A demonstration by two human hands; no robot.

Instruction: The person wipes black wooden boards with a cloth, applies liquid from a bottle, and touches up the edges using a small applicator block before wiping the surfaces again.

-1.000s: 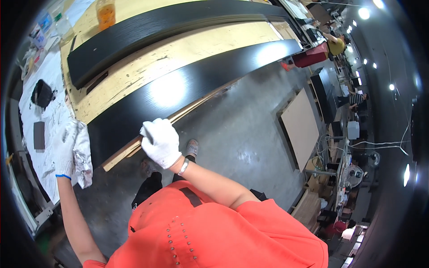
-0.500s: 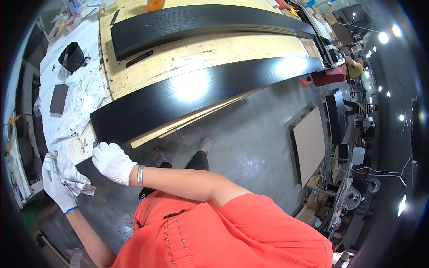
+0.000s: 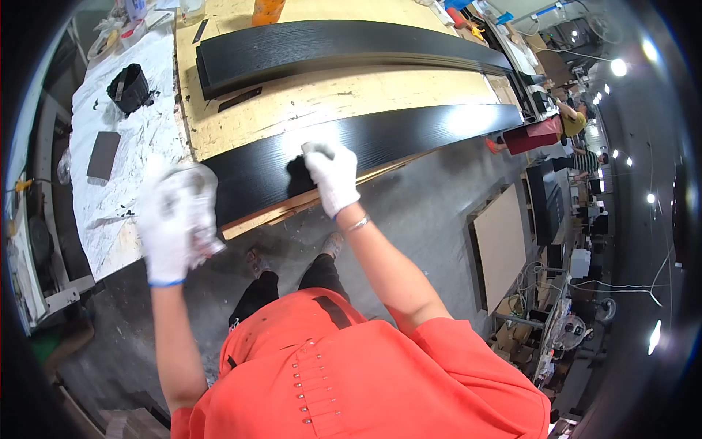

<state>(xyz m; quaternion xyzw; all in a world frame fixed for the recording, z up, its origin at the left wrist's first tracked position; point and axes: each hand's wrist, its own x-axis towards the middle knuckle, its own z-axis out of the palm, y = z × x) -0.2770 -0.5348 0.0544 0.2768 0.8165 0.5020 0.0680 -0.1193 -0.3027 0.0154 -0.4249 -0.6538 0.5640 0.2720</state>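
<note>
Gloved and pressed flat, my right hand (image 3: 333, 175) lies fingers together on the glossy black board (image 3: 365, 150), holding a dark pad (image 3: 300, 175) against its surface; only part of the pad shows from under the glove. That board runs along the near edge of the plywood worktop (image 3: 329, 99), its end close to the near left corner. My left hand (image 3: 175, 219), also in a white glove, is lifted off the worktop just past that corner, fingers closed around a crumpled white rag (image 3: 194, 197); it is blurred, so I cannot tell more about the hold. A second black board (image 3: 329, 44) lies along the far edge. Left of the worktop, a paper-covered side table (image 3: 139, 146) carries a black cup (image 3: 130, 88) near its far end; I cannot see what it holds. A flat grey block (image 3: 103, 155) lies nearer.
</note>
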